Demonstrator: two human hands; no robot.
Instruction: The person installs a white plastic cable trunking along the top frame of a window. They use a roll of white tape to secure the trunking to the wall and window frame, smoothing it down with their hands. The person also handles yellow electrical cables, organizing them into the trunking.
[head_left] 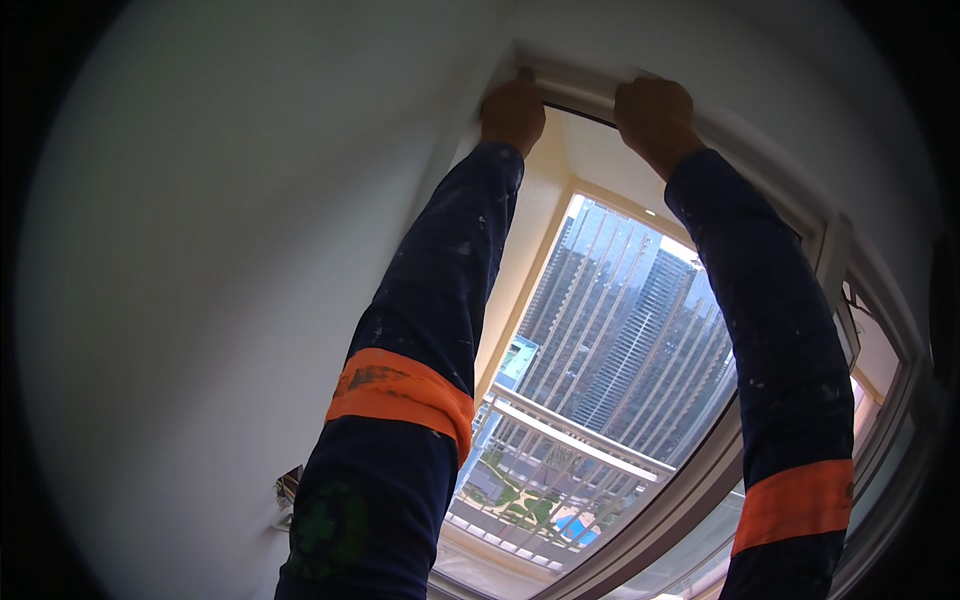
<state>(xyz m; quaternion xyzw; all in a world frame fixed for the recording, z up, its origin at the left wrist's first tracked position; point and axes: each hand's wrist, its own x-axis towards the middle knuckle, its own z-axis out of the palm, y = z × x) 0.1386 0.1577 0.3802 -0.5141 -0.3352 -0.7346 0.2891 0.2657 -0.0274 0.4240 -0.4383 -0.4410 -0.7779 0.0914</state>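
Observation:
Both my arms reach up, in dark blue sleeves with orange bands, to the top of a pale window or door frame [580, 92]. My left hand [513, 112] is closed at the frame's upper left corner, its thumb pointing up against the edge. A short way along the same top edge, my right hand [655, 115] is curled into a fist with its back toward me. The fingertips of both hands are hidden, and whatever they pinch there, if anything, does not show.
A plain white wall [200, 260] fills the left, with a recessed wall box [288, 485] low beside my left sleeve. Through the opening stand a balcony railing [590, 433] and tall glass towers [630, 330]. A window sash [835, 255] juts out beyond my right arm.

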